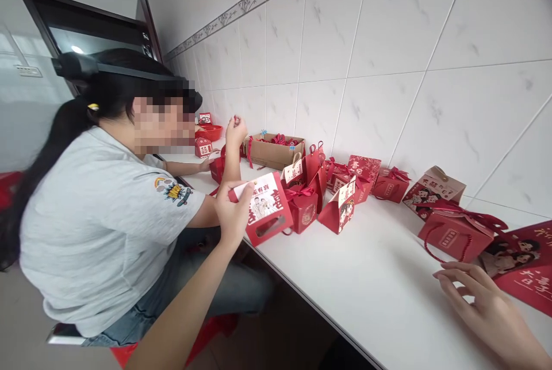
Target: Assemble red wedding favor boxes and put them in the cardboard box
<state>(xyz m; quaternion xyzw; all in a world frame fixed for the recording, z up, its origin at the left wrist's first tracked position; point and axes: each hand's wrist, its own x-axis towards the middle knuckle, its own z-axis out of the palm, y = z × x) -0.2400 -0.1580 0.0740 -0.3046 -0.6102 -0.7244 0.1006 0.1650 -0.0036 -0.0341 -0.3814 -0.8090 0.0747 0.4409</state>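
Observation:
My left hand (235,209) reaches out over the counter's front edge and grips a red gift box with a white printed panel (265,206) by its left side. The box is tilted, and its cut-out window faces me. My right hand (474,295) lies on the white counter (371,278) at the lower right. Its fingers are spread, hold nothing, and their tips touch the edge of a flat red printed sheet (524,266). Just beyond that hand stands a red box with ribbon handles (457,235).
A co-worker in a grey shirt sits at the left with one hand raised (236,128) and the other on the counter (209,160). Several red gift boxes (340,203) line the tiled wall. Further back are a cardboard box of ribbons (273,151) and a red bowl (210,131).

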